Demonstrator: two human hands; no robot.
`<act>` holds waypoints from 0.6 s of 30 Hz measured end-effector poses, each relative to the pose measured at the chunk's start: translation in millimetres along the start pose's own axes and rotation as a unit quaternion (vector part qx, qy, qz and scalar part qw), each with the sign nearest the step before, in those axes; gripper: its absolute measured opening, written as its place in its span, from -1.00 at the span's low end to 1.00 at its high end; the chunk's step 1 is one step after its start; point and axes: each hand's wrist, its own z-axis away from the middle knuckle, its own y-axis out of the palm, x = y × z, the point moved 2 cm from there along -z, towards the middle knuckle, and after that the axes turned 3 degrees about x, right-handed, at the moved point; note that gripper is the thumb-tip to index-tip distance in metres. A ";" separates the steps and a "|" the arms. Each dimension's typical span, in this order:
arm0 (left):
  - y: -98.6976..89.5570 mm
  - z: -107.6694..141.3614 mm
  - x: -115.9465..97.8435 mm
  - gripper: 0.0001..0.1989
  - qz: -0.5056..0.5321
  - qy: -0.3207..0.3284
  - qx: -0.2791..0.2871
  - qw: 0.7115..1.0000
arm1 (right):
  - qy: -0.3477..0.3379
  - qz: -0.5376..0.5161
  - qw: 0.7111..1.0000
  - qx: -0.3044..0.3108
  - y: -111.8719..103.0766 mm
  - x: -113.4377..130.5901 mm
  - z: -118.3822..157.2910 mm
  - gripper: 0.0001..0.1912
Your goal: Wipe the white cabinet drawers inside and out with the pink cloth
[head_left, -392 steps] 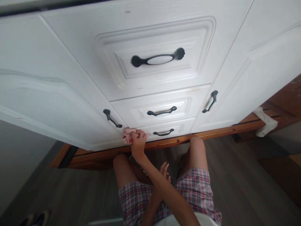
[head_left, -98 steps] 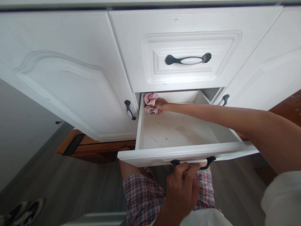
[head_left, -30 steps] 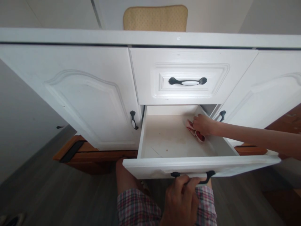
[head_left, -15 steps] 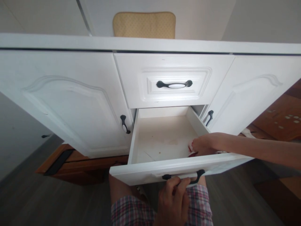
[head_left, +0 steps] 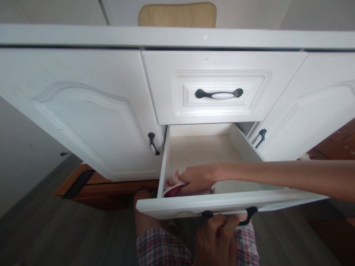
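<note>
A white drawer (head_left: 205, 146) is pulled out below a closed upper drawer. My left hand (head_left: 216, 238) has its fingers curled round the black and white handle (head_left: 251, 215) on the drawer's front. Inside, near the front left corner, my right hand (head_left: 197, 178) presses a pink and white cloth (head_left: 172, 183) against the drawer bottom. Part of the cloth is hidden under the hand and behind the drawer front.
Closed cabinet doors flank the drawer, the left door (head_left: 83, 129) and the right door (head_left: 310, 118). Overhead runs a white countertop edge (head_left: 177, 37), with a yellowish padded backrest (head_left: 177, 14) behind it. Brown wooden furniture (head_left: 105, 188) stands low at the left.
My right hand has swept the cloth leftward along the drawer's front, from the right side to the front left corner. My left hand stays on the handle. The view has shifted slightly.
</note>
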 end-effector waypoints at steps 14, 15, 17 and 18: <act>-1.3 -1.5 1.1 -0.73 0.033 -0.017 -0.009 0.999 | -0.022 -0.156 0.987 -0.002 8.8 -16.4 -19.5 -0.71; -1.0 -1.8 0.5 -0.73 0.029 -0.015 -0.014 0.999 | -0.027 -0.182 0.983 -0.014 6.5 -18.3 -15.6 -0.71; -1.1 -1.7 -1.2 -0.71 0.017 -0.010 -0.017 1.000 | -0.037 -0.222 0.973 -0.045 -1.9 -20.0 -3.3 -0.69; -1.3 -1.2 -2.3 -0.70 0.012 -0.011 -0.016 1.000 | -0.040 -0.233 0.969 -0.064 -7.7 -20.0 5.2 -0.67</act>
